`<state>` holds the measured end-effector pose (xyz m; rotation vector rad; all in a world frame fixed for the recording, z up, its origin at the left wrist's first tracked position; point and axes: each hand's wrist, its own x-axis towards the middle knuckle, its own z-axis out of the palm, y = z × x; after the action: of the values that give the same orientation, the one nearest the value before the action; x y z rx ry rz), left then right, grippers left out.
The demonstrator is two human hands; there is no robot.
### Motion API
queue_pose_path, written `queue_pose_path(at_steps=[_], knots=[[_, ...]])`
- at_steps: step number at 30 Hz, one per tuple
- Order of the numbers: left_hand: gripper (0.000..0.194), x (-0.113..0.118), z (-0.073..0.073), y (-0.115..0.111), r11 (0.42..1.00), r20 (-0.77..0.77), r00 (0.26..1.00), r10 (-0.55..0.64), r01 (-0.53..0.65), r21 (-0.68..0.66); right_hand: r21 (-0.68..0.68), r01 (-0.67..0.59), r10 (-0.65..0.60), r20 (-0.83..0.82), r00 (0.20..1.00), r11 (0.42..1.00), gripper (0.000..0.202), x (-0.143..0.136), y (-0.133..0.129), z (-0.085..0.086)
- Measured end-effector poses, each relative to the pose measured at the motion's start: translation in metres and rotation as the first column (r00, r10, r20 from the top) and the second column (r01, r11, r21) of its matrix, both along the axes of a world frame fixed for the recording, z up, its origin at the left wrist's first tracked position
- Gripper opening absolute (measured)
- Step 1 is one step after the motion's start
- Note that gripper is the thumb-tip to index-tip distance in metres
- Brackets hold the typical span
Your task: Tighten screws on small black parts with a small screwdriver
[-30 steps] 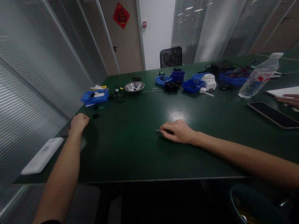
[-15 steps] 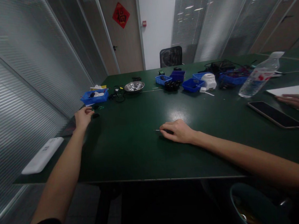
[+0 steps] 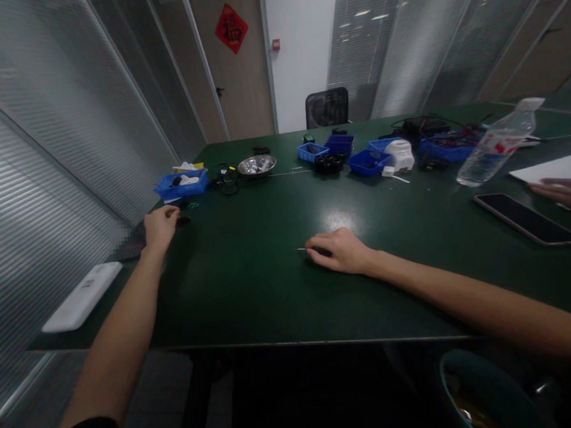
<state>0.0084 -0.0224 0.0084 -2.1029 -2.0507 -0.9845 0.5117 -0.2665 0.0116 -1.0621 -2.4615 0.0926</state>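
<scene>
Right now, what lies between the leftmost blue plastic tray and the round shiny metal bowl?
In the head view, thin black cables lie between the tray and the bowl.

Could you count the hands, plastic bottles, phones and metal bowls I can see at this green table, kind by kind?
Hands: 3 (left hand, right hand, another person's hand)
Plastic bottle: 1
Phone: 1
Metal bowl: 1
Total: 6
</scene>
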Motion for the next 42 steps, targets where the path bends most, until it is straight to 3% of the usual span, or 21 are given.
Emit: queue_pose_path(at_steps=[11,21,28,33,42], knots=[[0.028,0.007,0.008,-0.003,0.998,0.231,0.972,0.050,-0.040,-0.048,-0.022,-0.016,0.016,-0.009,1.000,1.000,0.030,0.001,0.000,0.001],[0.028,0.009,0.008,-0.004,0.995,0.127,0.991,0.031,-0.019,-0.095,-0.021,-0.016,0.016,-0.004,1.000,1.000,0.030,0.001,0.001,0.001],[0.028,-0.001,-0.010,0.008,1.000,-0.019,1.000,-0.011,0.011,-0.026,-0.020,-0.008,0.008,-0.006,1.000,1.000,0.028,-0.001,0.000,0.002],[0.027,-0.006,-0.018,0.010,0.993,0.047,0.999,0.000,0.005,-0.121,-0.025,-0.015,0.015,-0.010,1.000,1.000,0.028,-0.001,-0.001,0.003],[0.022,-0.005,-0.017,0.010,0.991,0.132,0.991,-0.015,0.032,-0.127,-0.025,-0.018,0.017,-0.012,1.000,1.000,0.029,-0.001,0.000,0.003]])
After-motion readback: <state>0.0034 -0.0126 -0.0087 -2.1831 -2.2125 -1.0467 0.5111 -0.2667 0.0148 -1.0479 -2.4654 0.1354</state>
